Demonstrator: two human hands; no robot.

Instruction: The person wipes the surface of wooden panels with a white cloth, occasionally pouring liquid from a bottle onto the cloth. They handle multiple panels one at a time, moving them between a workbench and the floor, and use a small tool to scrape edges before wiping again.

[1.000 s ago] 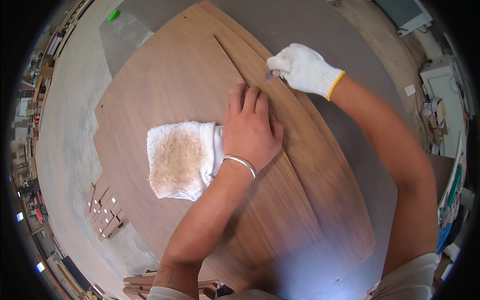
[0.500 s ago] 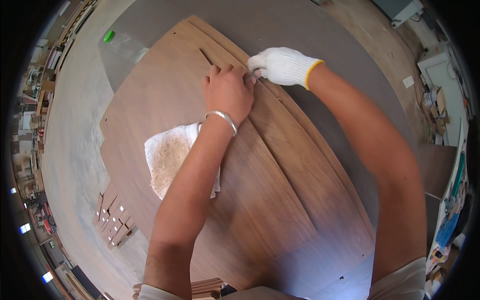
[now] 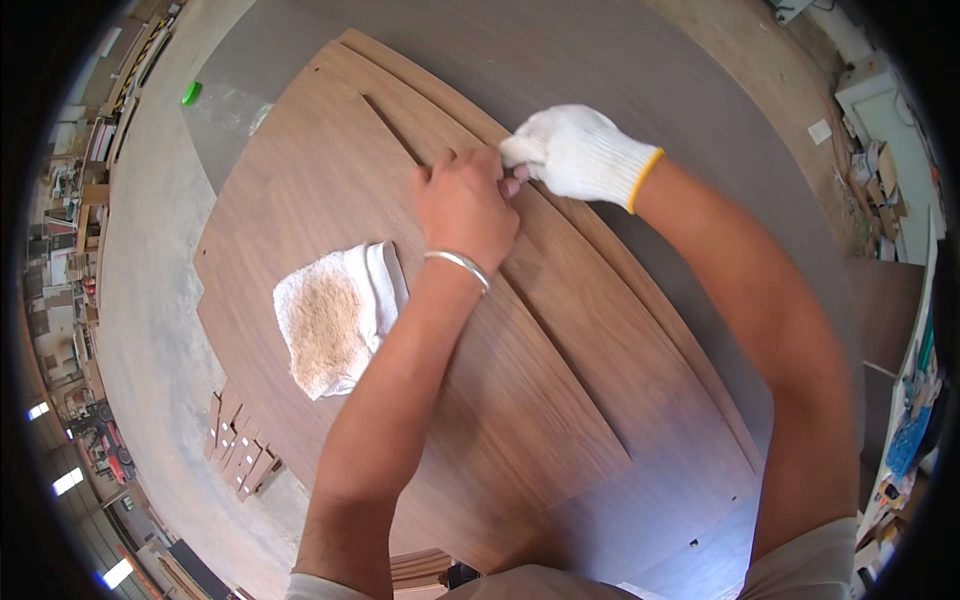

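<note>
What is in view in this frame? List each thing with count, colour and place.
wood veneer sheets: several overlapping, brown, centre of the worktop
worktop: one, grey, under the sheets
folded cloth: one, white with a tan stain, on the veneer left of the left forearm
small wood offcuts: a cluster, light brown, lower left
green object: one, upper left, too small to identify
bracelet: one, silver, left wrist
left hand: bare, pressing on the veneer
right hand: white glove, yellow cuff, touching the left fingertips
</note>
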